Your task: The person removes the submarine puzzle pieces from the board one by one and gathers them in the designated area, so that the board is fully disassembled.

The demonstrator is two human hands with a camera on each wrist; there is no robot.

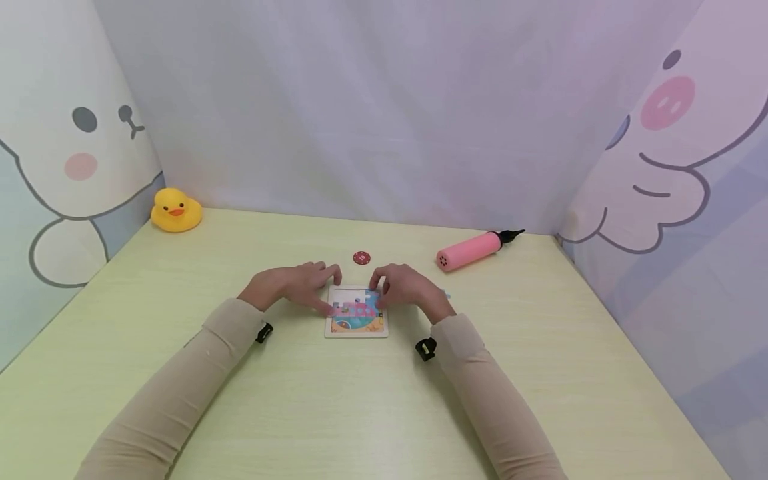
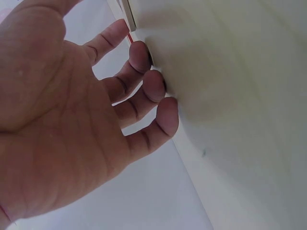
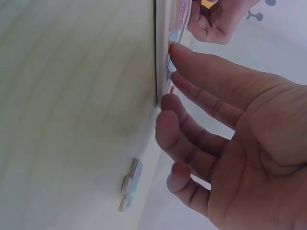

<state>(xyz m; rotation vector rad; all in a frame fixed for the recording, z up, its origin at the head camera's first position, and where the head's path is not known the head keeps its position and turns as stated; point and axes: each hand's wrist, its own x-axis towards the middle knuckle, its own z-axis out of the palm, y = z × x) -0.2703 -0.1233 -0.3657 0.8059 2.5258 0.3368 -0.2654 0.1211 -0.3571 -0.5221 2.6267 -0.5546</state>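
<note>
Fingers of the right hand (image 1: 408, 285) are bent, with thumb and forefinger held a little apart over the blue upper-right corner of the puzzle (image 1: 354, 323); nothing is seen pinched between them. By the left hand (image 1: 300, 285), loosely bent, the left edge is touched with the thumb. The puzzle is laid flat between both hands, nearly square, without a clear long axis; its bulk is found left of the right fingertips, which are set nearer the unfilled gap (image 1: 345, 294) at the top. Beyond the right hand, a loose piece (image 3: 130, 185) is left on the table (image 1: 336, 413); farther off, a red chip (image 1: 361, 258) is seen.
</note>
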